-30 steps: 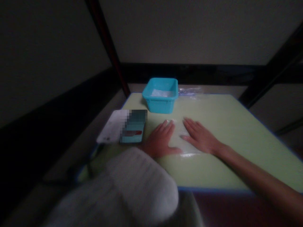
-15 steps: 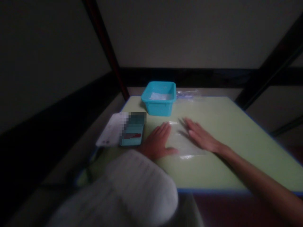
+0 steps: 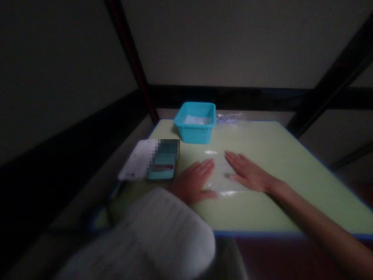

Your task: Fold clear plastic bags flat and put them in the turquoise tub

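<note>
A clear plastic sheet or bag (image 3: 220,177) lies flat on the pale yellow-green table (image 3: 256,216), with light glinting off its near and far edges. My left hand (image 3: 196,182) rests palm down at its left side, fingers stretched out and thumb apart. On the right side of the plastic, my right hand (image 3: 247,171) also lies flat, fingers extended towards the far left. Neither hand grips anything. Whether the plastic is a single sheet or a bag I cannot tell.
A turquoise basket (image 3: 196,134) with white paper-like content (image 3: 198,119) stands at the back. Behind it to the right lies crinkled clear plastic (image 3: 230,118). A partly pixelated, phone-like object (image 3: 161,171) and a white item (image 3: 135,163) lie left. My raised knee (image 3: 180,233) is at the near edge.
My right hand has come down from just above the plastic and now lies flat on it. My left hand has slid slightly right and nearer to me.
</note>
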`<state>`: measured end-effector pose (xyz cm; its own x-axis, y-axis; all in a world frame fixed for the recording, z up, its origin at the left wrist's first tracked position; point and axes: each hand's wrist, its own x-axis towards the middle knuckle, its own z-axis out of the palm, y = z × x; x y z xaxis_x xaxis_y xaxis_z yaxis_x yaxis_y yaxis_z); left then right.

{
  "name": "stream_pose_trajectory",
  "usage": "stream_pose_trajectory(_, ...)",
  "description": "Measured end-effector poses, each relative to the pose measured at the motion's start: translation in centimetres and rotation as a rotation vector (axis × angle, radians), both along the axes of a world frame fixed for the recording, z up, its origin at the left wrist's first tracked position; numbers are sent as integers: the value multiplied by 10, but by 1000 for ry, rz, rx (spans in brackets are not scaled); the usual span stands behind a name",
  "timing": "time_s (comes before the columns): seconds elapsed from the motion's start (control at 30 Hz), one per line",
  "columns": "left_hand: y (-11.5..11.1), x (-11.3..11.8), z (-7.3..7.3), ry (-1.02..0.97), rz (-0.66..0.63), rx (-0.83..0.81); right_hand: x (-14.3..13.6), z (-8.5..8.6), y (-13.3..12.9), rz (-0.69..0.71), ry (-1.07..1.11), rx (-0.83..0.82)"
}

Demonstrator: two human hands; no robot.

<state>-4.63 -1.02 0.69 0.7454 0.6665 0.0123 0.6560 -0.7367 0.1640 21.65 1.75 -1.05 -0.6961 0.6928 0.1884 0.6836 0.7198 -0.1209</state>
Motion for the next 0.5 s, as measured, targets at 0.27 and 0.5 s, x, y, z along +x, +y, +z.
stream_pose_trajectory(0.27,2,2,3,-208,81,41,3,17,1,-35,179,-100)
stream_pose_trajectory(0.5,5,6,1,-424,188,136,27,58,-29,156,148,44)
